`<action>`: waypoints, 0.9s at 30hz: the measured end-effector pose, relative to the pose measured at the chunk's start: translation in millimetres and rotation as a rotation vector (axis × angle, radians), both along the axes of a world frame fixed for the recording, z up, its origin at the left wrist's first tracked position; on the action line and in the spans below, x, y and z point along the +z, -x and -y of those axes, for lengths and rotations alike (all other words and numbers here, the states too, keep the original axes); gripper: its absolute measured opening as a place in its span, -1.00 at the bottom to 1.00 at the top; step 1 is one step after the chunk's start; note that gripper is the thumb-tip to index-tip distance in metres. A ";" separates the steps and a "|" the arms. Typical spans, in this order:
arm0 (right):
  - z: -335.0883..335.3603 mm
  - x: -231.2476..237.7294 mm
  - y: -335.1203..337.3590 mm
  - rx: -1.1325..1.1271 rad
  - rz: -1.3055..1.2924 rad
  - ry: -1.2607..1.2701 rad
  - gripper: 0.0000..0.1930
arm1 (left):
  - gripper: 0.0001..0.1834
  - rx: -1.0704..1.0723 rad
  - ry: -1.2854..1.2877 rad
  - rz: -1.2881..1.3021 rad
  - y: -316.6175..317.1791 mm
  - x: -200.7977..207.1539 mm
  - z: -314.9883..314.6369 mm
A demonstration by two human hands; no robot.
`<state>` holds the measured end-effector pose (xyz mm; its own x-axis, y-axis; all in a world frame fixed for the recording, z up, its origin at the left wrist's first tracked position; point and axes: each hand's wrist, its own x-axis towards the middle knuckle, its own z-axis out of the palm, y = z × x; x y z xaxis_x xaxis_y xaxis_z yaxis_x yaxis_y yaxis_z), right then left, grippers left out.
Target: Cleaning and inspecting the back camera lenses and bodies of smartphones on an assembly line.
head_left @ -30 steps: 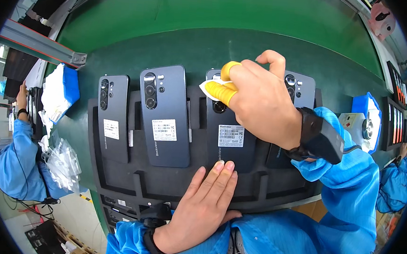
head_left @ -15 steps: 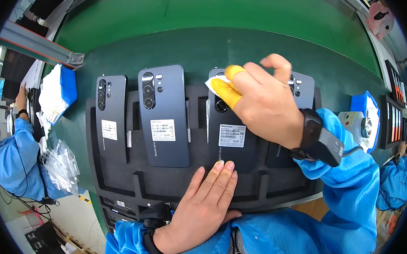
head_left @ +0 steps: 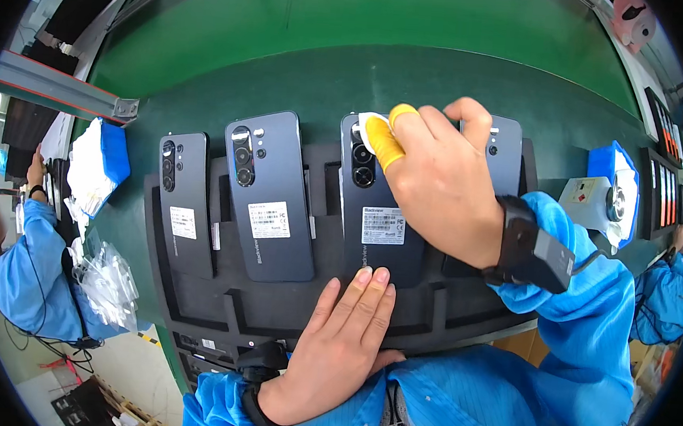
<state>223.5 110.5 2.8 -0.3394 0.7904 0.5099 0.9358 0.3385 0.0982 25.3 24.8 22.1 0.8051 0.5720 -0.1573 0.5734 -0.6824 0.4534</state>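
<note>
Your right hand (head_left: 443,176), fingers bent, held a white wipe (head_left: 364,131) at the third dark blue-grey phone (head_left: 376,197) from left, on black foam tray (head_left: 271,309); your flat, empty left hand (head_left: 338,347) touched the phone's lower end.

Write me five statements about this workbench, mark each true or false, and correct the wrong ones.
1. The right hand holds a white cloth at the camera end of the third phone from the left. True.
2. Yellow finger covers are worn on the left hand. False: the yellow finger covers are on the right hand.
3. The left hand has its fingertips at that phone's lower end. True.
4. The blue bin at the left is filled with dark cables. False: the left blue bin holds white material.
5. Four phones are in view over the black tray. True.
</note>
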 end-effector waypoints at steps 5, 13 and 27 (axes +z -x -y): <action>31.8 -1.5 8.1 0.081 -0.052 0.071 -0.95 | -0.14 -0.006 0.019 0.017 -1.4 -3.5 -1.1; 6.4 -13.0 1.0 0.118 -0.150 0.008 -0.88 | -0.14 -0.001 0.015 -0.006 -0.5 -0.1 -0.9; 37.1 18.5 -3.7 0.109 -0.172 0.317 -0.76 | -0.17 -0.008 0.021 0.016 1.0 -1.7 -2.7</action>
<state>227.2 73.4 21.3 -0.3609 0.8822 0.3026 0.8863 0.4254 -0.1831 24.3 27.5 20.4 0.8121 0.5623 -0.1559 0.5604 -0.6772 0.4768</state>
